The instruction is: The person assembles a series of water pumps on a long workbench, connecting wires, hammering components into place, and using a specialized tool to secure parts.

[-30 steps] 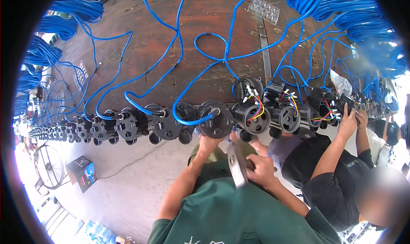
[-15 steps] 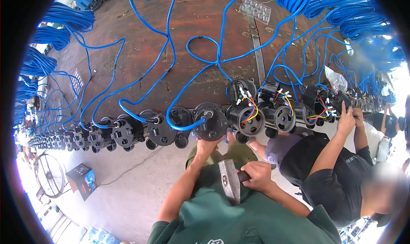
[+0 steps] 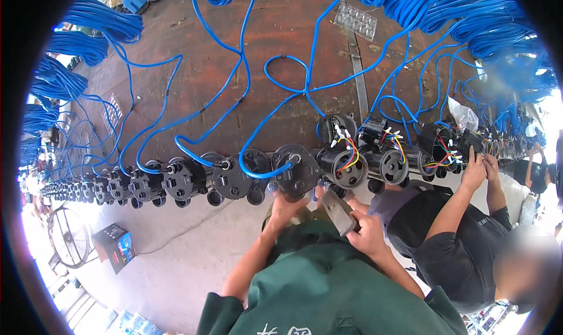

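My right hand (image 3: 368,234) is wrapped round a hammer (image 3: 339,214). Its grey metal head tilts just below and right of a black round pump housing (image 3: 298,172); a small gap appears to separate them. At the lower edge of that housing is my left hand (image 3: 285,210), seemingly gripping it from below, its fingertips partly hidden. A blue cable (image 3: 264,175) runs into the housing's cap. Right of it lies an open black housing (image 3: 343,169) with red, yellow and blue wires (image 3: 353,153) ending in white connectors.
More capped housings (image 3: 233,176) line the table edge leftward. Blue cable coils (image 3: 94,21) and a clear plastic tray (image 3: 355,22) lie on the worn reddish-brown table (image 3: 234,121). At right a co-worker's hands (image 3: 478,168) handle another unit. A box (image 3: 115,247) and wheel (image 3: 67,236) stand lower left.
My right hand has swung the hammer up toward the housing, and its head has turned from upright to slanted. My left hand remains under the housing. The whole view has shifted slightly.
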`<action>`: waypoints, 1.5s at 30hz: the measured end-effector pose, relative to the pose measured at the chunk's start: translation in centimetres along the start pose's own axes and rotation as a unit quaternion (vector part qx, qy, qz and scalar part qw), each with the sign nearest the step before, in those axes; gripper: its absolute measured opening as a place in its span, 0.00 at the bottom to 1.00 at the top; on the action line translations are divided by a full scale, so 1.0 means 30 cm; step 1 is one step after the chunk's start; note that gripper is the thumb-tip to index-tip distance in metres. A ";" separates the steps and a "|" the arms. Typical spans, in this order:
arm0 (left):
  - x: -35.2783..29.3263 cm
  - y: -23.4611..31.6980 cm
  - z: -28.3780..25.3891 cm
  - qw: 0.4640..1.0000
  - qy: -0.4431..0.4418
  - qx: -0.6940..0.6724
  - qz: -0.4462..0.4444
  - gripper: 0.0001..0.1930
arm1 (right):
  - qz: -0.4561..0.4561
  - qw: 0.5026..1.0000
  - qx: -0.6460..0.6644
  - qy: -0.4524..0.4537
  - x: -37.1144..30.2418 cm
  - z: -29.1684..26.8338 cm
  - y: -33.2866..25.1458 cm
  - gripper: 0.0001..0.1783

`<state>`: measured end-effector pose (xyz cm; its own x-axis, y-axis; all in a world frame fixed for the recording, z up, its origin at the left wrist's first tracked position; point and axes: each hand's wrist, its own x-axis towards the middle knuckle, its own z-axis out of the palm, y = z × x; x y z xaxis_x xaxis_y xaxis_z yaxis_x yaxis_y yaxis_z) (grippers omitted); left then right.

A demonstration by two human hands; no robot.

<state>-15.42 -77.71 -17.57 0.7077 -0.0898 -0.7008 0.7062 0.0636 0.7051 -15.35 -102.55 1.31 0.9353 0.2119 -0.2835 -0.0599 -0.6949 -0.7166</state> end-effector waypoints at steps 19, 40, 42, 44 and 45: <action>0.033 -0.082 -0.009 0.975 0.044 0.211 0.058 0.42 | 0.031 0.982 0.145 0.118 -0.031 -0.035 0.001 0.11; 0.327 1.076 0.360 0.766 -0.100 0.634 0.019 0.21 | 0.078 0.939 -0.113 0.316 0.051 -0.244 0.295 0.29; 0.413 1.010 0.323 0.848 -0.077 0.520 -0.066 0.18 | 0.047 0.946 -0.121 0.296 0.054 -0.262 0.283 0.30; 0.502 0.910 0.239 0.860 -0.059 0.508 0.004 0.18 | 0.013 0.939 -0.175 0.295 0.057 -0.301 0.194 0.31; 0.471 0.932 0.264 0.870 -0.037 0.491 0.033 0.17 | -0.006 0.929 -0.174 0.327 0.072 -0.340 0.133 0.31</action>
<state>14.17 -85.05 -6.90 0.7171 -0.1841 -0.6722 0.2817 -0.8056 0.5212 -10.01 -111.89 4.34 0.9536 -0.1632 0.2528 -0.0383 -0.8992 -0.4359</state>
